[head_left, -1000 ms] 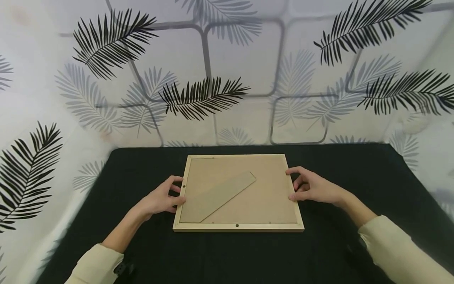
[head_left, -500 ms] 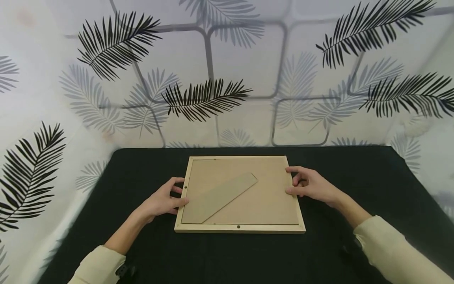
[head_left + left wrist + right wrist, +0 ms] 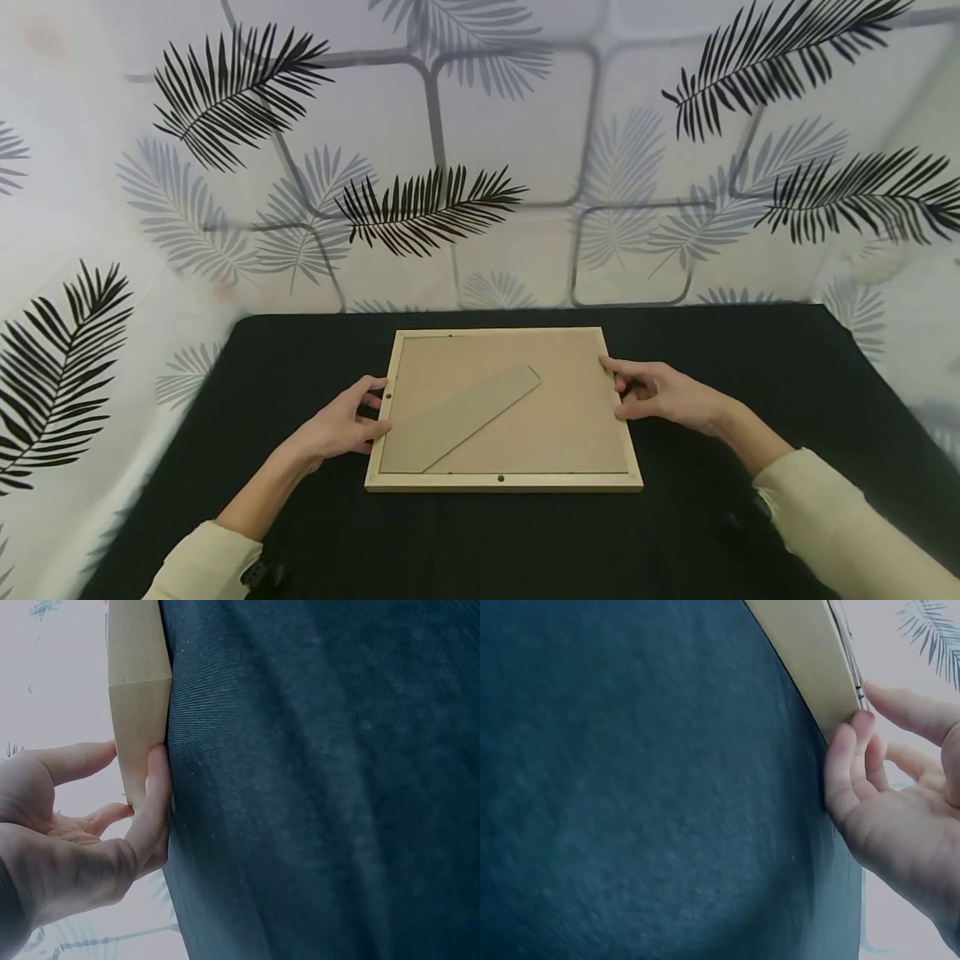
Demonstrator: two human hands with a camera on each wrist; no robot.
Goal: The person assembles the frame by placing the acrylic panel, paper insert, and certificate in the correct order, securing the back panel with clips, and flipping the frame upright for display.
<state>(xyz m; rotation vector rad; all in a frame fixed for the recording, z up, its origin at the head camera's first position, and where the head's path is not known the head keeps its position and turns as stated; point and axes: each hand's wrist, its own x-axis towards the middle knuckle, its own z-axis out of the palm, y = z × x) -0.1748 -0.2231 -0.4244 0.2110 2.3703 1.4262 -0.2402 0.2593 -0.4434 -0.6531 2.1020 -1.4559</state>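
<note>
A light wooden picture frame lies back side up, its brown backboard facing me. A flat, strip-shaped stand runs diagonally across that board. My left hand holds the frame's left side, thumb over the rim; in the left wrist view a finger lies along the frame's outer side. At the opposite side my right hand grips the edge, with the index finger reaching the rim. The right wrist view shows several fingertips against the pale side wall. The front of the frame is hidden underneath.
Black cloth covers the table under the frame. Behind it hangs a pale curtain printed with dark and grey leaves. Small dark dots sit in the frame's rim. A dark wrist device shows at the left sleeve.
The right thumb came onto the frame's rim half a second ago and now sits back at its edge. My left hand and the frame have barely moved; the view shifted slightly.
</note>
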